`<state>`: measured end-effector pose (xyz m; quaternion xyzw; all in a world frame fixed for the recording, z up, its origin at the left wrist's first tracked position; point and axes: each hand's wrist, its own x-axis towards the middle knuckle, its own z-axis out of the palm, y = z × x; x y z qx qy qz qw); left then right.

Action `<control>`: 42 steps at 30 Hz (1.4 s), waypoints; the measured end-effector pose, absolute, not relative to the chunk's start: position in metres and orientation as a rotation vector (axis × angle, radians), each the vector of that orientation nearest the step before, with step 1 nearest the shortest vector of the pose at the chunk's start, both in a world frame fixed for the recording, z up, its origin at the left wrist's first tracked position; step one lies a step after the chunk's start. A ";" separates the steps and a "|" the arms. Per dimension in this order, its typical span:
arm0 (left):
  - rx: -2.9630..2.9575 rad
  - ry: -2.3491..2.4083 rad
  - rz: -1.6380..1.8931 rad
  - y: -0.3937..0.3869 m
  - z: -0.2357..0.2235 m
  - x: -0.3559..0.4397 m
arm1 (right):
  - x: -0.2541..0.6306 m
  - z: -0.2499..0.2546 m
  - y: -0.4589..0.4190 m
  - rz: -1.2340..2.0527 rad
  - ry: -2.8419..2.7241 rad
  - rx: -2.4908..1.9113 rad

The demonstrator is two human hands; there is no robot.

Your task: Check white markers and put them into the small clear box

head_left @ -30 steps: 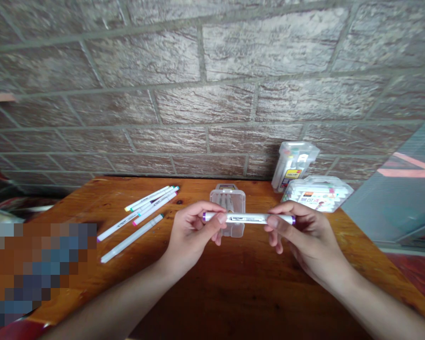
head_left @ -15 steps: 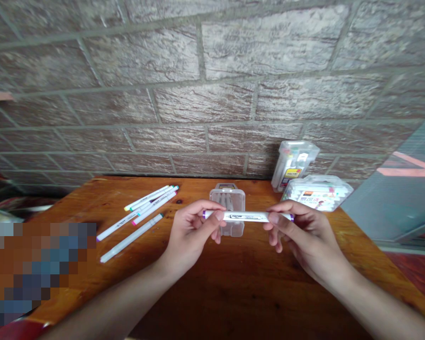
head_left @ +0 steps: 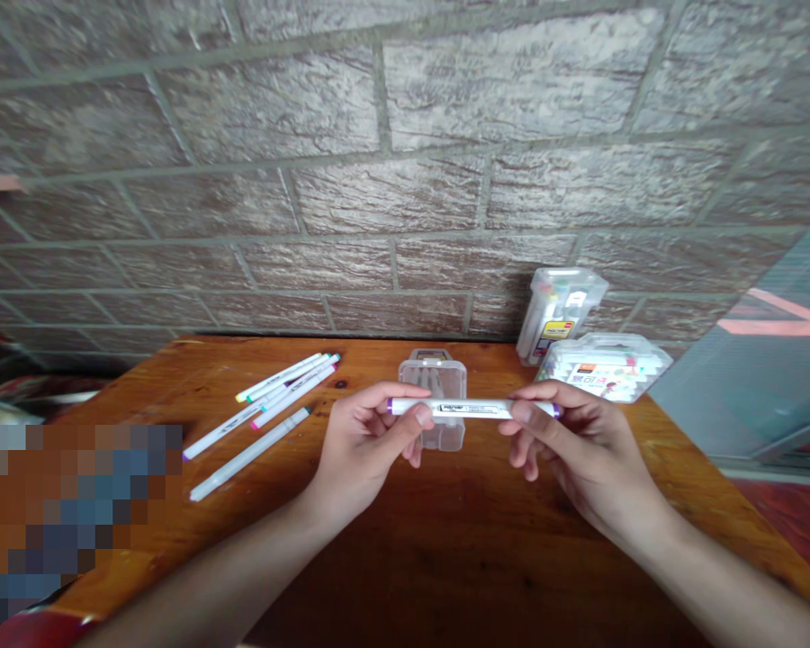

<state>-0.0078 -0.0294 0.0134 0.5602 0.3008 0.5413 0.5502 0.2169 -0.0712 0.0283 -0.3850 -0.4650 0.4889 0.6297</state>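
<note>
A white marker (head_left: 472, 409) with purple ends is held level above the table. My left hand (head_left: 378, 432) pinches its left end between thumb and fingers. At the other end, the thumb and fingers of my right hand (head_left: 571, 436) are closed on it. Behind the marker stands an open clear plastic case (head_left: 451, 436), partly covered by the marker and my left fingers; a few pale markers show through it. Several white markers (head_left: 293, 396) with coloured ends lie in a loose group to the left. Nearest me in that group is a greyish marker (head_left: 249, 454).
At the back right, a tall clear case (head_left: 546, 324) of markers stands by the brick wall (head_left: 432, 189). A wider clear case (head_left: 607, 373) with a printed label sits in front of it. The wooden table (head_left: 459, 549) reaches toward me, with a glass panel (head_left: 756, 378) beyond its right edge.
The marker has rolled slightly between my fingers, so its printed label sits a little differently. Both hands stay almost where they were.
</note>
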 end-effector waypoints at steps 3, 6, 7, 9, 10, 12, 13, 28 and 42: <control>1.255 0.685 1.279 -0.030 0.014 -0.007 | 0.218 0.026 -0.071 1.107 -1.094 -0.867; 1.229 0.640 1.271 -0.029 0.014 -0.006 | 0.218 0.024 -0.071 1.092 -1.119 -0.872; 1.228 0.631 1.268 -0.029 0.014 -0.006 | 0.219 0.024 -0.072 1.087 -1.122 -0.878; 1.228 0.625 1.263 -0.029 0.014 -0.006 | 0.218 0.025 -0.072 1.086 -1.118 -0.886; 1.227 0.628 1.262 -0.029 0.014 -0.006 | 0.218 0.026 -0.072 1.088 -1.113 -0.886; 1.218 0.638 1.264 -0.029 0.015 -0.006 | 0.218 0.027 -0.072 1.097 -1.106 -0.884; 1.213 0.640 1.269 -0.029 0.015 -0.006 | 0.218 0.027 -0.072 1.102 -1.104 -0.882; 1.243 0.580 1.279 -0.030 0.012 -0.011 | 0.219 0.029 -0.073 1.147 -1.046 -0.875; 1.332 0.674 1.297 -0.029 0.013 -0.011 | 0.221 0.021 -0.071 1.054 -1.155 -0.855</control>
